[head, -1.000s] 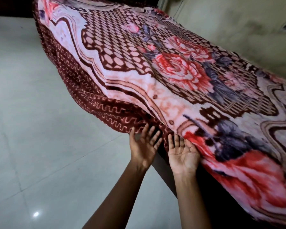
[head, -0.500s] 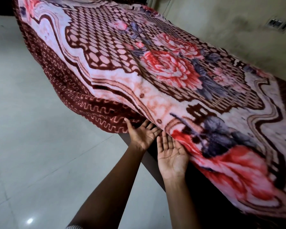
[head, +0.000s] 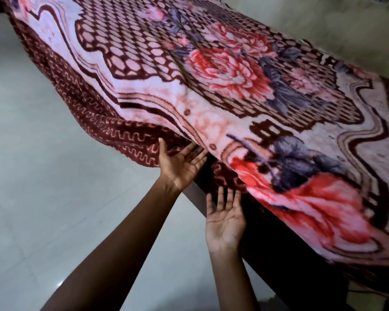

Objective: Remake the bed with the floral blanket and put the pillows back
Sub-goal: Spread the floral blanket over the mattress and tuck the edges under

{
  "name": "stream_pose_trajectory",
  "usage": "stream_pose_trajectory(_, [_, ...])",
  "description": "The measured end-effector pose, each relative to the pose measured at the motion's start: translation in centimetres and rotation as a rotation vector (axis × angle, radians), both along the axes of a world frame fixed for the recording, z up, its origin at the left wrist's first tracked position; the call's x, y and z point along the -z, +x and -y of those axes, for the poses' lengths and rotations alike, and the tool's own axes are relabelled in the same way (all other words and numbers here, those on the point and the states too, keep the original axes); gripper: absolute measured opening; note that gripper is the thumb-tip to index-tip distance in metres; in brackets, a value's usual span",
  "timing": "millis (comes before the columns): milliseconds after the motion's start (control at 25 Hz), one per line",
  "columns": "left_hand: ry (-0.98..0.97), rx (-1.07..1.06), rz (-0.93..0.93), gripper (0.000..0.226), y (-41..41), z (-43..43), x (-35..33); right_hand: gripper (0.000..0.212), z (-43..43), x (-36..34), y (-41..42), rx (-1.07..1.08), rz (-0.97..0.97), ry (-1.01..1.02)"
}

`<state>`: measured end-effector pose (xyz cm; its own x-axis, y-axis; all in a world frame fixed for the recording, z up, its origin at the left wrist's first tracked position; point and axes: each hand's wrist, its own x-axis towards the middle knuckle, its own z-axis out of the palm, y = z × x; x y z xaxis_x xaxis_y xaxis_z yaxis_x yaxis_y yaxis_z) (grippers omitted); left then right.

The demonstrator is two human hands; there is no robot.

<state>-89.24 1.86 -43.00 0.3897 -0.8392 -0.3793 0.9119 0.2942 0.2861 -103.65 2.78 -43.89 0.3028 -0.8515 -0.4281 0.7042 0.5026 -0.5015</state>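
Observation:
The floral blanket [head: 222, 72], pink and maroon with red roses, lies spread over the bed and hangs over its near side. My left hand [head: 180, 164] is palm up with straight fingers, its fingertips under the blanket's hanging maroon border. My right hand [head: 225, 223] is also palm up and flat, a little lower, with its fingertips just below the blanket's edge, next to the dark bed frame [head: 279, 250]. No pillows are in view.
A pale tiled floor [head: 43, 198] fills the left and bottom of the view. A light wall [head: 346, 25] runs along the far side of the bed.
My right hand has dropped away from the blanket's edge toward me. My left hand has stayed under the maroon border. The view has shifted closer to the bed.

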Motion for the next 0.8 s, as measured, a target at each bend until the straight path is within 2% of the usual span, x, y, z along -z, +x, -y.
stream_pose_trajectory(240, [-0.1, -0.038, -0.034, 0.094, -0.9, 0.2, -0.8, 0.029, 4.1, 0.4, 3.2, 0.095, 0.249, -0.037])
stream_pose_trajectory(320, [-0.12, -0.009, 0.013, 0.089, -0.9, -0.3, -0.3, 0.031, 4.9, 0.7, 3.5, 0.093, 0.255, -0.006])
stream_pose_trajectory(440, [-0.101, 0.059, 0.092, 0.08, -1.1, -1.1, 0.5, 0.032, 2.9, 2.4, 0.9, -0.025, 0.242, -0.003])
stream_pose_trajectory(520, [-0.091, 0.062, 0.112, 0.086, -0.6, -1.0, 0.4, 0.057, 0.7, 2.4, 0.0, -0.103, 0.269, -0.048])
stream_pose_trajectory(560, [-0.089, 0.057, 0.109, 0.09, -0.2, -0.8, 0.4, 0.06, 0.4, 2.4, 0.3, -0.112, 0.278, -0.044])
stream_pose_trajectory(680, [-0.087, 0.056, 0.12, 0.099, 0.7, -0.4, 0.3, 0.046, 1.3, 1.4, 3.0, -0.118, 0.304, -0.05])
stream_pose_trajectory(800, [-0.093, 0.071, 0.129, 0.097, 1.2, -0.4, 0.7, 0.037, 3.5, 0.8, 5.5, -0.045, 0.348, -0.057])
